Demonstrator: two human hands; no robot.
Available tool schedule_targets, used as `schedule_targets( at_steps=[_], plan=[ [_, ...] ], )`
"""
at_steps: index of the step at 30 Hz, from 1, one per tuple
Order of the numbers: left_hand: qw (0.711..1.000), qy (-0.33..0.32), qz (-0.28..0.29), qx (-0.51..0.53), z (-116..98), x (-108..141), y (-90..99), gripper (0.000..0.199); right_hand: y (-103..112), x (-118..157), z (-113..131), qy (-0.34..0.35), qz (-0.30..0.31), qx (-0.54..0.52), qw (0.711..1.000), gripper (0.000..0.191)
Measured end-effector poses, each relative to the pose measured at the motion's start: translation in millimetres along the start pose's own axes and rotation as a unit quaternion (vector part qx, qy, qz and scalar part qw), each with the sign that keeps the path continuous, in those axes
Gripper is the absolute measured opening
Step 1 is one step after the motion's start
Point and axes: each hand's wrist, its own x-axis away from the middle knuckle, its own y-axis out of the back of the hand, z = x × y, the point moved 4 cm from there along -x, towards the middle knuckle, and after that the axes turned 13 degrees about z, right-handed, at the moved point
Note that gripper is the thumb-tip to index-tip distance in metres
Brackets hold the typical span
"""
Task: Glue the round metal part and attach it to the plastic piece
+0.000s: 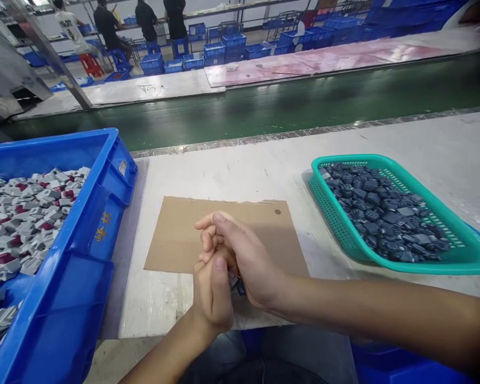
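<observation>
My left hand (213, 293) and my right hand (256, 261) are pressed together above the near edge of a brown cardboard sheet (172, 229). Both are closed, with fingers curled and thumbs on top. Between the palms peeks a small dark blue and grey plastic part (240, 287); the hands cover most of it. To the right stands a green basket (330, 221) of small dark blue plastic pieces (384, 213). At the left, a blue crate (84, 304) holds many grey plastic parts (36, 213), some with dark red sections.
The white worktable (232, 176) ends just below my hands. Beyond it runs a green conveyor belt (264, 117), with a pink-covered surface (284, 69) on its far side. Several people and stacked blue bins (234, 45) are in the background.
</observation>
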Motion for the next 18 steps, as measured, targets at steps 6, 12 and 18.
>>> schedule_targets(
  at_steps=[6,12,18],
  plan=[
    [0.996,0.026,-0.077,0.033,10.8,10.9,3.2,0.042,-4.6,-3.1,-5.3,-0.020,-0.004,-0.021,1.000,0.033],
    [0.971,0.070,-0.162,0.163,23.5,7.1,3.6,0.047,-7.8,-14.2,-1.8,-0.074,-0.049,-0.054,0.995,0.031],
    [0.871,0.140,-0.131,0.453,21.4,-12.8,5.4,0.043,-5.0,-20.5,21.0,-0.007,-0.044,-0.074,0.996,0.029]
  ],
)
